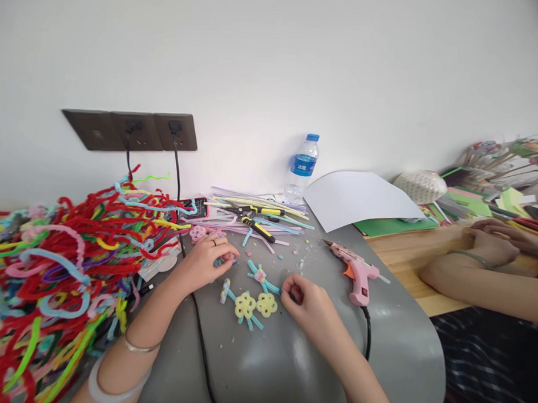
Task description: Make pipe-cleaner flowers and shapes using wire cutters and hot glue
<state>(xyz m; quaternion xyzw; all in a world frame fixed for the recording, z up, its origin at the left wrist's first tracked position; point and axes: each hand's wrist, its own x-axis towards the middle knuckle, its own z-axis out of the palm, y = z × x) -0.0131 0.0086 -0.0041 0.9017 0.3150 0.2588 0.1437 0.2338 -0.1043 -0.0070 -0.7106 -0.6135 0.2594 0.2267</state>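
Observation:
My right hand (307,300) pinches the end of a light-blue pipe-cleaner piece (270,287) with a small pink-and-blue flower (260,275) at its middle. My left hand (209,258) hovers over the table with curled fingers; a bit of blue shows under the fingertips, too hidden to name. Between the hands lie two yellow looped pipe-cleaner flowers (245,305), with short blue stems sticking out below. Beside them a small blue-and-pink piece (224,291) stands on edge. A pink looped flower (198,234) lies behind my left hand.
A tangled heap of pipe cleaners (50,276) fills the left. Yellow-black pliers (259,224) rest on straight pipe cleaners at the back, near a phone (198,208) and water bottle (302,167). A pink glue gun (357,272) lies right; a co-worker's arms (478,262) rest beyond.

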